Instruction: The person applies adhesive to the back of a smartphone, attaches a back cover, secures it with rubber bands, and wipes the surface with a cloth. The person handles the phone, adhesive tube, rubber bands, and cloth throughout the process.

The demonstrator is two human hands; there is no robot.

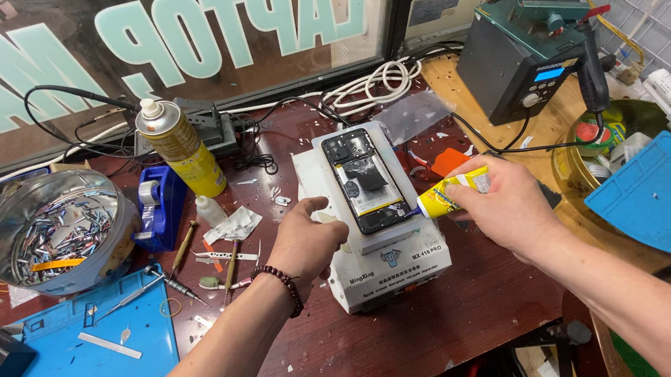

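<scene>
- We take the white heating platform [388, 267] in the middle of the dark red bench [421, 347] as our landmark.
- On top of the platform lies an opened phone [365, 181], back cover off, its insides facing up, probably so the flat bed keeps it level for edge work.
- Our right hand [499, 205], just right of the platform, pinches a yellow glue tube [452, 192] between thumb and fingers; the tube's nozzle points at the phone's right edge, touching or nearly so.
- Our left hand [306, 242] rests against the platform's left side, fingers curled loosely around its edge and holding nothing else, which looks like a bracing grip to stop the unit sliding.
- Left of the platform lie tweezers and screwdrivers [210, 266], near enough to grab.
- Farther left sit a round metal tin [58, 233] of small parts and a blue work mat [78, 369].
- Behind the platform to the left stands a yellow spray can [179, 147]; behind to the right, a green soldering station [530, 44].
</scene>
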